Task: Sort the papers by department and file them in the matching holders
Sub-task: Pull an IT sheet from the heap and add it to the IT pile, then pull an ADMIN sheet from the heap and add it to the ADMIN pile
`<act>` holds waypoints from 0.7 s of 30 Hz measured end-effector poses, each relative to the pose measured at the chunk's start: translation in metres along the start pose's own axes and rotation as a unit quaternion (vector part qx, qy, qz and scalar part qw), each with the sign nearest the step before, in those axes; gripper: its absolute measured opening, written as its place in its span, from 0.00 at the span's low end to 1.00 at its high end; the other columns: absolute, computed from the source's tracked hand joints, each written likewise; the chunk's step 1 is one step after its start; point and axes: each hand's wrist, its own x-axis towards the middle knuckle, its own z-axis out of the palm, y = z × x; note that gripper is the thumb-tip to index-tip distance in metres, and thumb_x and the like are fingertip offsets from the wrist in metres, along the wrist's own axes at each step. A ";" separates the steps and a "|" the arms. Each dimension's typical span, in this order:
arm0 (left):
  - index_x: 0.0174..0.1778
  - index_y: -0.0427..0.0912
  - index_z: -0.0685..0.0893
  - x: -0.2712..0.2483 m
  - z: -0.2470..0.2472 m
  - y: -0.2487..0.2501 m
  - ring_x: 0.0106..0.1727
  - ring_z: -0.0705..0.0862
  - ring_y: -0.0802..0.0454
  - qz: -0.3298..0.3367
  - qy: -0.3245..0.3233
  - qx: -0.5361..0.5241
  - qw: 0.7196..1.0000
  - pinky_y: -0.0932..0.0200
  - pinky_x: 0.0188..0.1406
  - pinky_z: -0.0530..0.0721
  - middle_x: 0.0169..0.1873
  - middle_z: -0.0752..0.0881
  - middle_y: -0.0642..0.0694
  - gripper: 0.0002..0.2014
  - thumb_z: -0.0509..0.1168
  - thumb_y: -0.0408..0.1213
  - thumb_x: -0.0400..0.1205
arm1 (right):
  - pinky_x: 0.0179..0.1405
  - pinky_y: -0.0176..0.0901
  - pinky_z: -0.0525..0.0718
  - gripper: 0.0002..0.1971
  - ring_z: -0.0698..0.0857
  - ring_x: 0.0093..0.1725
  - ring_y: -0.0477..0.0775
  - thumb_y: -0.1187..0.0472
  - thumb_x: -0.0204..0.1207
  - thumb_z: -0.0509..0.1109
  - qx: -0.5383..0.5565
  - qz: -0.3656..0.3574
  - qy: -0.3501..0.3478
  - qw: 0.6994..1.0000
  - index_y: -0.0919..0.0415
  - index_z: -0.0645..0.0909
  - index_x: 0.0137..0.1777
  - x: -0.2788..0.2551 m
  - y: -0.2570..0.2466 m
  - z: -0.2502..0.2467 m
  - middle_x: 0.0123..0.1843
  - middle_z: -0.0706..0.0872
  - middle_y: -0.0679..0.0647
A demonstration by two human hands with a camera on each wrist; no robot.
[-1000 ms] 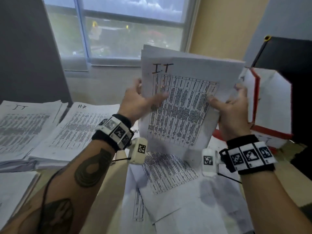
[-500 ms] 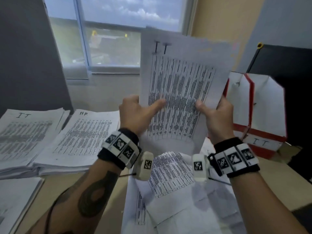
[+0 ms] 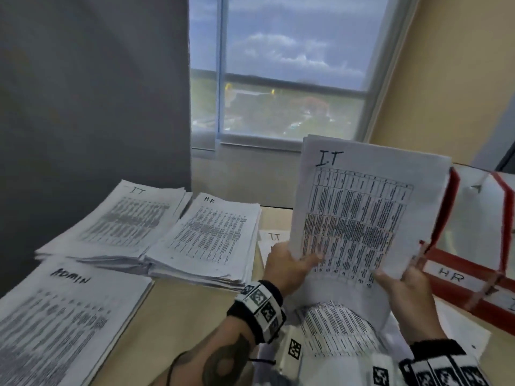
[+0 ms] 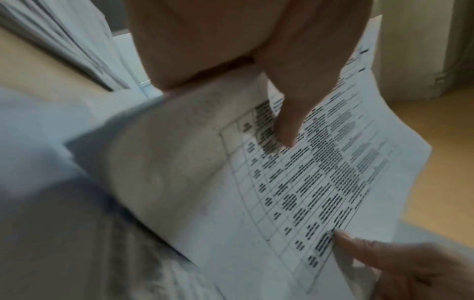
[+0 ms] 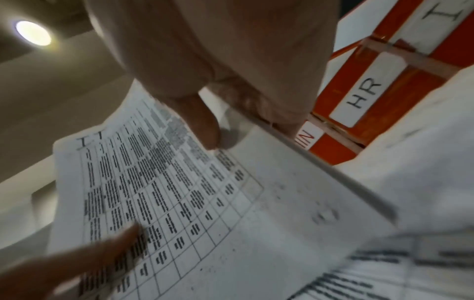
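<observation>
Both hands hold up a thin bundle of printed sheets marked IT (image 3: pixel 359 218), nearly upright above the desk. My left hand (image 3: pixel 289 267) pinches its lower left edge, thumb on the front. My right hand (image 3: pixel 401 285) grips the lower right corner, thumb on the front (image 5: pixel 202 123), fingers behind. The same sheet (image 4: pixel 307 172) fills both wrist views. On the desk to the left lie sorted stacks: IT (image 3: pixel 122 218), HR (image 3: pixel 211 235) and ADMIN (image 3: pixel 64 324). Red and white holders (image 3: pixel 473 246) stand at the right, with an HR label (image 3: pixel 451 275).
Loose printed sheets (image 3: pixel 334 335) lie on the desk under my hands, and another IT sheet (image 3: pixel 274 238) peeks out behind the left hand. A window and grey wall panel stand behind the desk. The holders' HR label (image 5: pixel 364 93) is near my right fingers.
The view has swung left, so the sorted stacks and the ADMIN pile show more. The bundle sits lower and further right in view, beside the holders. Both hands keep their hold.
</observation>
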 end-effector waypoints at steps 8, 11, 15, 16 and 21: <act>0.51 0.44 0.91 0.008 -0.059 0.029 0.45 0.91 0.52 -0.008 0.043 0.097 0.994 0.53 0.51 0.90 0.41 0.92 0.50 0.12 0.73 0.50 0.84 | 0.52 0.63 0.89 0.04 0.91 0.49 0.67 0.69 0.83 0.74 -0.001 -0.057 -0.036 0.998 0.61 0.87 0.52 -0.008 -0.048 0.022 0.46 0.93 0.61; 0.37 0.46 0.88 0.013 -0.108 0.039 0.36 0.86 0.54 -0.017 0.076 0.181 0.980 0.58 0.38 0.82 0.33 0.88 0.51 0.13 0.73 0.48 0.84 | 0.44 0.55 0.89 0.09 0.95 0.47 0.63 0.72 0.84 0.71 0.022 -0.035 -0.158 0.987 0.60 0.86 0.59 -0.008 -0.066 0.042 0.48 0.95 0.58; 0.31 0.46 0.82 0.027 -0.222 0.046 0.25 0.78 0.54 -0.033 0.189 0.242 0.951 0.61 0.27 0.72 0.24 0.81 0.54 0.16 0.73 0.46 0.83 | 0.46 0.47 0.90 0.15 0.95 0.49 0.49 0.62 0.79 0.81 -0.209 -0.075 -0.285 0.932 0.45 0.85 0.61 0.008 -0.051 0.043 0.53 0.95 0.43; 0.32 0.44 0.83 0.029 -0.257 0.042 0.24 0.78 0.52 -0.051 0.207 0.243 0.946 0.60 0.28 0.73 0.23 0.81 0.53 0.16 0.74 0.45 0.83 | 0.47 0.42 0.89 0.15 0.93 0.51 0.44 0.56 0.77 0.82 -0.286 -0.089 -0.301 0.905 0.41 0.85 0.60 0.013 -0.044 0.037 0.55 0.93 0.39; 0.44 0.33 0.89 0.030 -0.408 0.000 0.27 0.80 0.48 -0.163 0.276 0.279 0.905 0.54 0.35 0.78 0.28 0.86 0.43 0.11 0.77 0.39 0.83 | 0.47 0.33 0.78 0.21 0.84 0.49 0.35 0.29 0.62 0.82 -0.501 -0.035 -0.328 0.800 0.21 0.81 0.54 0.045 0.012 0.007 0.53 0.88 0.35</act>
